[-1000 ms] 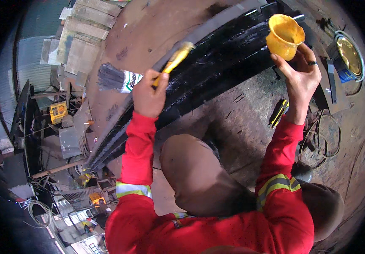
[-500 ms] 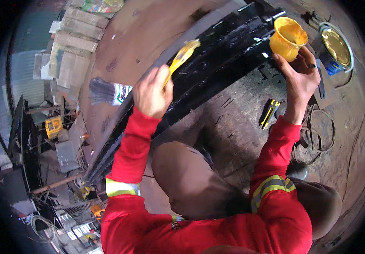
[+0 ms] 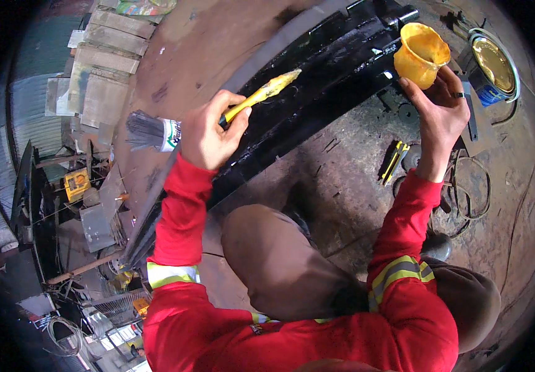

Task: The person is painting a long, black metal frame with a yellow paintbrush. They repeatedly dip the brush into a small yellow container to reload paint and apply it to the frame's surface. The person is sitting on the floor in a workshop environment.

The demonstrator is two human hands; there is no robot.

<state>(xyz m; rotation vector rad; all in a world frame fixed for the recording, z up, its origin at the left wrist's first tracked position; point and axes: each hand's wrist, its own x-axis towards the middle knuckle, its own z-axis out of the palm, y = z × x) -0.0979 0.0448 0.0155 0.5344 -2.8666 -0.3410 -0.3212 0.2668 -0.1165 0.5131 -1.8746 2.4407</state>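
My left hand (image 3: pixel 208 133) grips a paintbrush (image 3: pixel 266 92) with a yellow, paint-covered handle; its black bristle end rests on a long black-painted metal beam (image 3: pixel 317 87) that runs diagonally across the view. My right hand (image 3: pixel 438 111) holds a small yellow cup (image 3: pixel 420 54) of paint at the beam's upper right end. Both sleeves are red with reflective bands. My knee is below the beam.
An open paint can (image 3: pixel 494 65) with a blue side stands on the floor at the upper right. A yellow and black tool (image 3: pixel 393 162) lies on the dusty floor near coiled cable (image 3: pixel 469 198). A bundle of welding rods (image 3: pixel 150 131) lies left of the beam. Scrap metal and boards fill the left.
My left hand has turned the brush and brought it onto the beam's upper face. The cup in my right hand stays by the beam's end.
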